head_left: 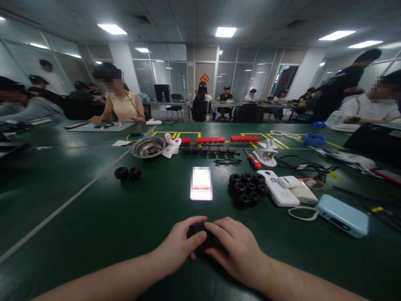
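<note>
Both hands meet low in the middle of the head view around a black toy wheel (200,228), which the fingers mostly cover. My left hand (181,240) grips it from the left, its thumb laid across the near side. From the right, my right hand (236,248) closes over it with curled fingers. Beyond the hands lies a lit phone (201,184). A cluster of several black toy wheels (247,188) sits to its right, and two more black wheels (128,173) rest to the left.
Behind the phone are a metal bowl (148,148) of small parts, black chassis pieces (209,150), red parts (211,139) and a screwdriver (253,160). White power banks (277,190), a light-blue box (343,215) and cables (310,165) lie right. People sit around the green table (94,234).
</note>
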`<state>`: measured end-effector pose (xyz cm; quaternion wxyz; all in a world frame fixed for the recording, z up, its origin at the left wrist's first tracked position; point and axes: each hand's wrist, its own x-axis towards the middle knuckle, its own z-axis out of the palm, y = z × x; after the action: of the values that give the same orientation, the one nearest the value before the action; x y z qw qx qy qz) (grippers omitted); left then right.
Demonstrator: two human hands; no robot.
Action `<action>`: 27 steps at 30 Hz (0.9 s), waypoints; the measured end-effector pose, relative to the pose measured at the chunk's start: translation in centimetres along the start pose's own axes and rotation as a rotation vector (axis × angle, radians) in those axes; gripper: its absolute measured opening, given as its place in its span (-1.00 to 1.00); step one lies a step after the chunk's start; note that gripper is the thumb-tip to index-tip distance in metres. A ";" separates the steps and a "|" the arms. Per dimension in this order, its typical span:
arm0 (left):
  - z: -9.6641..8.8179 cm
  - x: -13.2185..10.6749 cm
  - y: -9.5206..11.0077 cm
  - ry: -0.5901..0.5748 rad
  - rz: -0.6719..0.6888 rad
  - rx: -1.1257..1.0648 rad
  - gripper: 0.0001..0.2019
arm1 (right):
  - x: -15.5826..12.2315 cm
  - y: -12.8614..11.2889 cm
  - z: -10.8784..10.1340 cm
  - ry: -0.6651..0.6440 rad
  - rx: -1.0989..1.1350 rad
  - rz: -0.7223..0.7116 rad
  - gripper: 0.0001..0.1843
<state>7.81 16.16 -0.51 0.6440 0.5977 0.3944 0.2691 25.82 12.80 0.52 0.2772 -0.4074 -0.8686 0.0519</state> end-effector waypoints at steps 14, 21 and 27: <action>0.1 -0.2 0.7 -0.068 -0.011 -0.042 -0.36 | 0.1 0.1 -0.5 0.067 0.179 -0.088 -0.67; -0.1 -0.2 0.3 -0.030 0.049 0.020 -0.36 | 0.3 0.5 -0.7 -0.058 0.175 0.134 -0.39; 0.1 -0.1 -0.4 -0.028 0.020 0.011 -0.33 | 0.3 0.3 -0.9 0.060 0.138 -0.060 -0.63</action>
<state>7.76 15.97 -0.86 0.6434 0.6088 0.3809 0.2652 26.33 13.04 1.32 0.3320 -0.3624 -0.8661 0.0908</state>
